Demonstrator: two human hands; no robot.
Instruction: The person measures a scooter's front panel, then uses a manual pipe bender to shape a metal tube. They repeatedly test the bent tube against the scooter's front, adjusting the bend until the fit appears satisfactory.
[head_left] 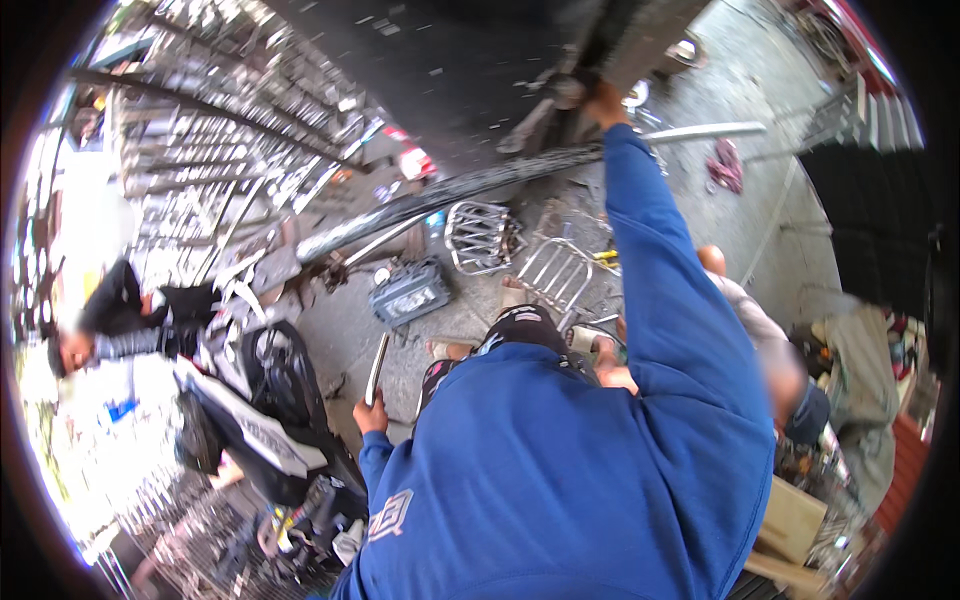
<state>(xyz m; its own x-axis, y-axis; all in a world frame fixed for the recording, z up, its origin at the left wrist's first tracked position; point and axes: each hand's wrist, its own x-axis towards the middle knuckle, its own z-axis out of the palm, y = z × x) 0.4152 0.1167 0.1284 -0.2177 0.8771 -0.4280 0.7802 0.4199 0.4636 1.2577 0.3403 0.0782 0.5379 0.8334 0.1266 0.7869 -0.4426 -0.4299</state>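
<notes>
Low on the left, my left hand [371,414] is closed around a slim silver metal bar [378,368], which points up and away from me. My right arm, in a blue sleeve, stretches far forward. At its end my right hand [604,106] is against the edge of a large dark panel [430,65], beside a round fitting [570,93]. Blur hides how its fingers are set. Beneath the panel a long dark metal tube [450,188] runs across the view.
On the concrete floor are a grey toolbox [410,292], a bent-rod metal rack [482,238] and a flatter rack [556,274]. A pinkish cloth [725,166] lies far right. One person [125,320] is at the left, another [775,350] close on the right. Black bags [285,375] lie left.
</notes>
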